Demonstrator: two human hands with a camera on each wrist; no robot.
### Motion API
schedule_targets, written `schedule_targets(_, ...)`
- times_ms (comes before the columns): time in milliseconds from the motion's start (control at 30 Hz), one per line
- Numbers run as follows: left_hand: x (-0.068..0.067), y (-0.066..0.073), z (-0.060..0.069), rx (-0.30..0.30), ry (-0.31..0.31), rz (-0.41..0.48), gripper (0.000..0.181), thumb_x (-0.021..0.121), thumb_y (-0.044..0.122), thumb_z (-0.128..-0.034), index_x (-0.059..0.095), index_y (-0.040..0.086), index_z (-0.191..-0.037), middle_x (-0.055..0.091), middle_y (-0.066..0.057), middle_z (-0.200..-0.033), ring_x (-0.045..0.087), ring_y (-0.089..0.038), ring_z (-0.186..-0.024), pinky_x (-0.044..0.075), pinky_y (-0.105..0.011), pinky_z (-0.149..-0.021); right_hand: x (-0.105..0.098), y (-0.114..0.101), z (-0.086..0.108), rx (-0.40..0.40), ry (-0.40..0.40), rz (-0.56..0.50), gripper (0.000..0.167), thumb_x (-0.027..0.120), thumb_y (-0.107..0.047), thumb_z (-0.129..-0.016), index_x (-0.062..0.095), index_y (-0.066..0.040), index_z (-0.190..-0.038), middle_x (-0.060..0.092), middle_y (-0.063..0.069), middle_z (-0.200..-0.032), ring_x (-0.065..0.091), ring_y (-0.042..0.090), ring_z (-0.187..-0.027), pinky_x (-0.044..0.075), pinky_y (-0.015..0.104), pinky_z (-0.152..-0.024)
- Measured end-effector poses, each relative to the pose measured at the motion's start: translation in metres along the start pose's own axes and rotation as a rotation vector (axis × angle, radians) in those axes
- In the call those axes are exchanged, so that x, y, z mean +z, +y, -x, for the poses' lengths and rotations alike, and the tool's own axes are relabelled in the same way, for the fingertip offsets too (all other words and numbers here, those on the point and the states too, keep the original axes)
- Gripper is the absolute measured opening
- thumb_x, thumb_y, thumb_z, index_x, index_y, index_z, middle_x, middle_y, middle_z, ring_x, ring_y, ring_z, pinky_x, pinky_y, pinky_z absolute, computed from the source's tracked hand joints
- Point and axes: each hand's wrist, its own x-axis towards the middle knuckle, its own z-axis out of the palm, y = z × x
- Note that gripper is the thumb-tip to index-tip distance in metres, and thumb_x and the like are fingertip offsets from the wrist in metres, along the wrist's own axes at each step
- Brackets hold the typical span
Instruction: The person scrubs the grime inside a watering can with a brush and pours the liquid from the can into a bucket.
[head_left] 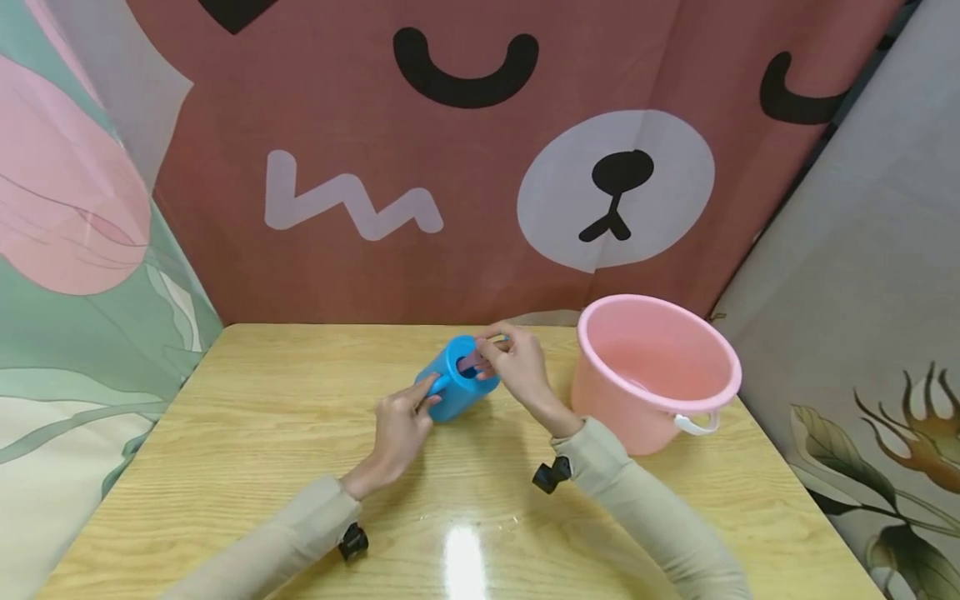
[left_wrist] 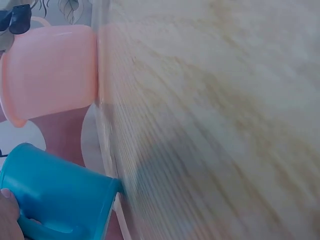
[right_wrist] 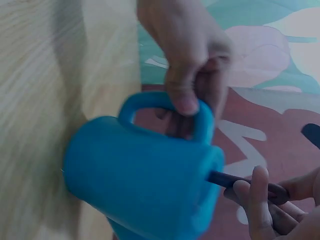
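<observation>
A blue jug (head_left: 452,402) with a loop handle (right_wrist: 150,100) is at the far middle of the table, tilted, its opening facing up; I cannot tell whether its base touches the tabletop. My left hand (head_left: 401,429) grips the handle from the near left side, thumb and fingers curled round it. With thumb and fingers, my right hand (head_left: 521,367) pinches a thin, purplish stick-like thing (right_wrist: 230,179) at the jug's mouth. One end of it reaches inside the opening and is hidden there. The left wrist view catches the jug's side (left_wrist: 60,185) and a fingertip.
To the right of the jug stands a pink bucket (head_left: 600,408) with a white handle fitting, near my right forearm. A printed bear curtain (head_left: 337,275) hangs behind the wood-grain table (head_left: 300,375); patterned cloths hang on both sides.
</observation>
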Motion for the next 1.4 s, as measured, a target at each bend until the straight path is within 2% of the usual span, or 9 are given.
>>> schedule_targets(167, 0.000, 0.001, 0.000, -0.035, 0.002, -0.011, 0.031, 0.072, -0.016, -0.0807, 0.069, -0.012, -0.112, 0.070, -0.025, -0.100, 0.072, -0.030, -0.085, 0.059, -0.034, -0.070, 0.006, 0.008, 0.000, -0.004, -0.027, 0.018, 0.019, 0.059, 0.002, -0.096, 0.065, 0.013, -0.109, 0.069, 0.031, -0.082, 0.068, 0.046, -0.067, 0.059, 0.051, -0.061)
schedule_targets(433, 0.000, -0.001, -0.001, -0.016, -0.007, -0.013, 0.031, 0.072, -0.014, -0.0816, 0.069, -0.012, -0.113, 0.070, -0.026, -0.102, 0.072, -0.031, -0.086, 0.059, -0.036, -0.072, -0.002, 0.004, -0.003, 0.038, 0.035, -0.015, 0.015, 0.064, -0.003, -0.095, 0.070, 0.006, -0.105, 0.071, 0.023, -0.078, 0.071, 0.034, -0.063, 0.060, 0.039, -0.058)
schedule_targets(600, -0.002, 0.000, -0.003, -0.021, -0.005, -0.004, 0.031, 0.070, -0.016, -0.0821, 0.069, -0.012, -0.113, 0.070, -0.026, -0.101, 0.072, -0.030, -0.085, 0.059, -0.036, -0.070, -0.010, -0.003, -0.007, 0.016, 0.039, -0.078, 0.013, 0.063, -0.002, -0.093, 0.068, 0.006, -0.101, 0.071, 0.024, -0.080, 0.070, 0.037, -0.063, 0.059, 0.037, -0.056)
schedule_targets(800, -0.001, 0.000, -0.004, -0.032, -0.012, 0.002, 0.031, 0.070, -0.017, -0.0822, 0.068, -0.012, -0.113, 0.070, -0.026, -0.102, 0.072, -0.031, -0.086, 0.059, -0.035, -0.072, -0.019, -0.005, -0.008, 0.009, 0.045, -0.103, 0.012, 0.062, -0.001, -0.092, 0.068, 0.005, -0.101, 0.071, 0.024, -0.079, 0.069, 0.044, -0.067, 0.059, 0.038, -0.056)
schedule_targets(933, 0.000, 0.000, -0.003, -0.041, -0.020, -0.004, 0.030, 0.069, -0.017, -0.0824, 0.069, -0.012, -0.112, 0.070, -0.025, -0.101, 0.072, -0.030, -0.085, 0.059, -0.034, -0.071, -0.013, 0.000, -0.006, 0.049, 0.035, -0.127, 0.013, 0.061, 0.001, -0.092, 0.067, 0.007, -0.102, 0.070, 0.025, -0.080, 0.070, 0.037, -0.063, 0.060, 0.039, -0.058)
schedule_targets(1033, -0.001, 0.000, -0.003, -0.041, -0.017, -0.019, 0.030, 0.071, -0.016, -0.0821, 0.069, -0.011, -0.112, 0.071, -0.024, -0.098, 0.073, -0.028, -0.081, 0.060, -0.034, -0.066, -0.004, 0.005, -0.005, 0.101, -0.011, -0.147, 0.016, 0.061, 0.001, -0.092, 0.066, 0.010, -0.104, 0.069, 0.028, -0.083, 0.071, 0.028, -0.063, 0.061, 0.039, -0.063)
schedule_targets(1133, -0.001, -0.001, -0.003, -0.038, -0.011, -0.030, 0.030, 0.072, -0.013, -0.0821, 0.070, -0.011, -0.112, 0.072, -0.023, -0.097, 0.073, -0.029, -0.080, 0.060, -0.036, -0.066, 0.001, 0.009, -0.004, 0.139, -0.048, -0.165, 0.019, 0.061, 0.001, -0.093, 0.065, 0.012, -0.108, 0.068, 0.032, -0.086, 0.072, 0.026, -0.066, 0.061, 0.040, -0.068)
schedule_targets(1300, 0.000, -0.001, -0.002, -0.029, -0.018, -0.011, 0.031, 0.072, -0.015, -0.0818, 0.069, -0.012, -0.112, 0.071, -0.025, -0.100, 0.072, -0.031, -0.085, 0.059, -0.036, -0.071, -0.004, 0.006, -0.004, 0.184, -0.042, -0.196, 0.021, 0.061, -0.001, -0.094, 0.065, 0.012, -0.110, 0.067, 0.031, -0.088, 0.072, 0.025, -0.065, 0.060, 0.040, -0.070)
schedule_targets(1400, 0.000, 0.000, -0.002, -0.023, -0.022, -0.003, 0.032, 0.070, -0.017, -0.0815, 0.069, -0.011, -0.113, 0.070, -0.025, -0.102, 0.072, -0.030, -0.086, 0.059, -0.034, -0.072, -0.010, 0.002, -0.006, 0.183, -0.051, -0.187, 0.021, 0.060, -0.001, -0.094, 0.063, 0.013, -0.110, 0.067, 0.029, -0.087, 0.071, 0.021, -0.063, 0.060, 0.037, -0.068)
